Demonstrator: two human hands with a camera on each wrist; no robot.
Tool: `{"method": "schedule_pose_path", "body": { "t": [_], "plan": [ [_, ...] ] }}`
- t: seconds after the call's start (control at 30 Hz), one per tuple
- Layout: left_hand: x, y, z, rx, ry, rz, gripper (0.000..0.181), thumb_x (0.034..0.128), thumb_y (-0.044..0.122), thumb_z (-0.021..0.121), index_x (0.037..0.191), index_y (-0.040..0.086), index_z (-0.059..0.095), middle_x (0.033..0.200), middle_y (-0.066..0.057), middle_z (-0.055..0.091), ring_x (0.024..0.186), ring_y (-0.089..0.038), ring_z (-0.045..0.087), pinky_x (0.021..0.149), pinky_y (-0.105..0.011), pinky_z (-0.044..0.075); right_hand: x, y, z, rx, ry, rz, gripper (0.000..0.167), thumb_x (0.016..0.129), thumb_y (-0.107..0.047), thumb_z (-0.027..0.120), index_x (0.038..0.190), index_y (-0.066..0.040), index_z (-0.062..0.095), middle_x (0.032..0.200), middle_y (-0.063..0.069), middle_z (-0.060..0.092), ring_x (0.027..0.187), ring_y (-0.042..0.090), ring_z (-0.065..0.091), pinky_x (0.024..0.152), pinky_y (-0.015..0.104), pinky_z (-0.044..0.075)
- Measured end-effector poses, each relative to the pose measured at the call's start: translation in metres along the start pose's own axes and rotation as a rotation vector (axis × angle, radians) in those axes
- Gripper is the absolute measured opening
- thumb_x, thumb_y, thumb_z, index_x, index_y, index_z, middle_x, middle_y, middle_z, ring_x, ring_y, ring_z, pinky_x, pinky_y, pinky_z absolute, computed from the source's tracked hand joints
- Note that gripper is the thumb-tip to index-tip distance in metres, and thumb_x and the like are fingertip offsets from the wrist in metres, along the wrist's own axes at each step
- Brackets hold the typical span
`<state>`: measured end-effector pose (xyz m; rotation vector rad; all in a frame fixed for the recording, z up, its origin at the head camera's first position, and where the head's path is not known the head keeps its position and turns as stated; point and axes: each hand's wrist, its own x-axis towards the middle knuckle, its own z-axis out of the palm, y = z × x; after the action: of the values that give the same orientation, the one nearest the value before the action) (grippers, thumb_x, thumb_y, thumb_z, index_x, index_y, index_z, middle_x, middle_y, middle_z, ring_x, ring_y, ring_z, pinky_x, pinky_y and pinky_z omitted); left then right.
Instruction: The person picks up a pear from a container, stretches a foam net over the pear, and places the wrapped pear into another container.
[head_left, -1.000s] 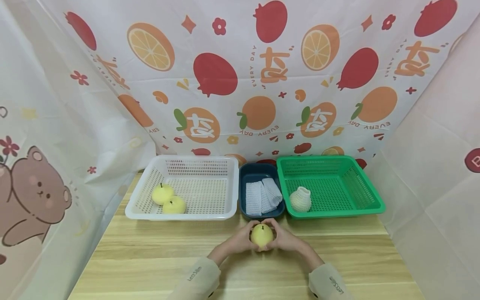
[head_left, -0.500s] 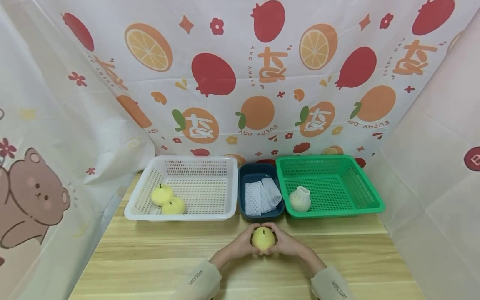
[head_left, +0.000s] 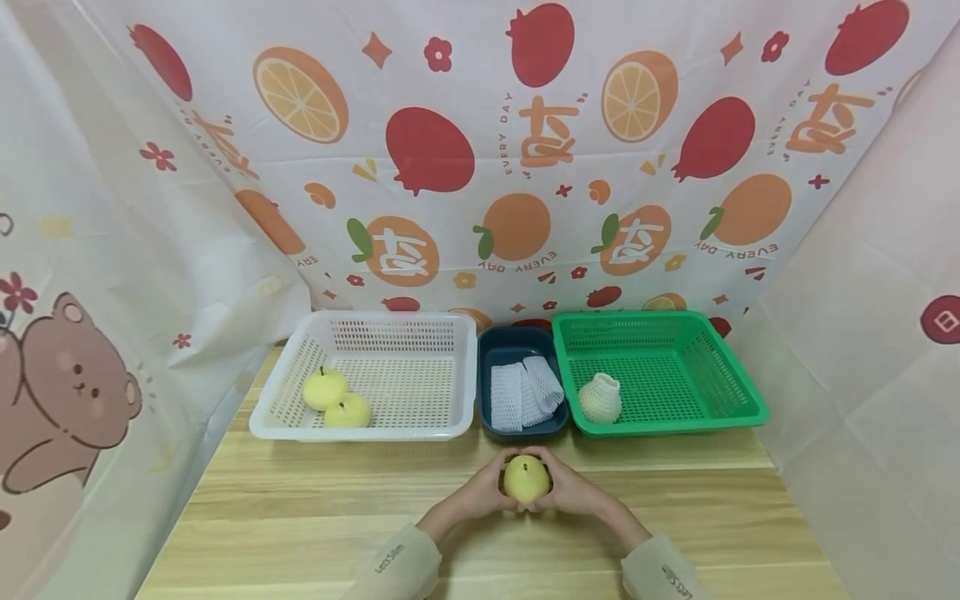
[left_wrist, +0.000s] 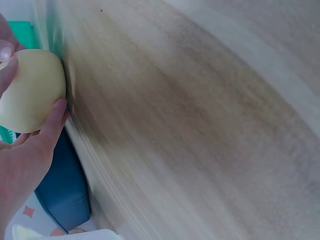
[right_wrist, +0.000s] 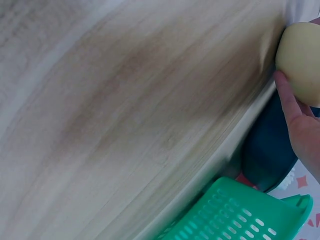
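Note:
A yellow pear (head_left: 527, 479) with a short dark stem is held between both hands, in front of the dark blue bin. My left hand (head_left: 483, 487) curls round its left side and my right hand (head_left: 572, 487) round its right, fingertips nearly meeting at front and back. In the left wrist view the pear (left_wrist: 32, 92) is low by the wooden table, with the left hand's fingers (left_wrist: 54, 120) along its side. The right wrist view has the pear (right_wrist: 302, 60) at the right edge, a finger of the right hand (right_wrist: 306, 132) against it.
Two bare pears (head_left: 337, 398) lie in the white basket (head_left: 431, 433) at left. White foam net sleeves (head_left: 525, 393) fill the dark blue bin (head_left: 487, 425). A net-wrapped pear (head_left: 601, 400) sits in the green basket (head_left: 705, 425) at right. Patterned cloth hangs behind.
Both hands have drawn the pear slightly toward the person over the last second. Since half a second ago they have hardly moved, and the baskets are as before.

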<state>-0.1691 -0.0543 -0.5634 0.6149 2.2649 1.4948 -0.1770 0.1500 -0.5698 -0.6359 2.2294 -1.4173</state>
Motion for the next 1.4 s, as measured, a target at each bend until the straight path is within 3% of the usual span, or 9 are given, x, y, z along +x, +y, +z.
{"method": "schedule_pose_path", "body": {
  "t": [0.43,0.87,1.4],
  "plan": [
    [-0.0034,0.0007,-0.0004,-0.033,0.014,0.001,0.077,0.0679,0.0,0.079,0.132,-0.003,0.037,0.129,-0.019,0.043,0.112,-0.036,0.046,0.088,-0.044,0.044,0.0006,0.0015,0.0024,0.001,0.018,0.013,0.08,0.069,-0.014,0.079,0.135,-0.013,0.035,0.129,0.007,0.04,0.117,0.025,0.038,0.095,0.049,0.029],
    [-0.0055,0.0043,-0.001,-0.171,-0.014,0.001,0.075,0.0692,-0.01,0.073,0.133,-0.005,0.034,0.133,-0.025,0.036,0.109,-0.038,0.048,0.082,-0.034,0.049,-0.0015,0.0029,0.0012,0.015,0.01,0.015,0.077,0.07,-0.013,0.079,0.133,-0.013,0.034,0.128,0.007,0.04,0.116,0.025,0.039,0.094,0.048,0.031],
    [-0.0039,-0.0008,-0.0018,-0.144,-0.003,-0.016,0.076,0.0702,-0.006,0.075,0.133,-0.008,0.032,0.133,-0.025,0.036,0.112,-0.039,0.046,0.083,-0.031,0.048,-0.0025,0.0018,0.0038,-0.033,0.023,0.042,0.085,0.071,-0.019,0.078,0.139,-0.006,0.027,0.132,0.014,0.037,0.117,0.028,0.039,0.095,0.049,0.031]
  ]
}}
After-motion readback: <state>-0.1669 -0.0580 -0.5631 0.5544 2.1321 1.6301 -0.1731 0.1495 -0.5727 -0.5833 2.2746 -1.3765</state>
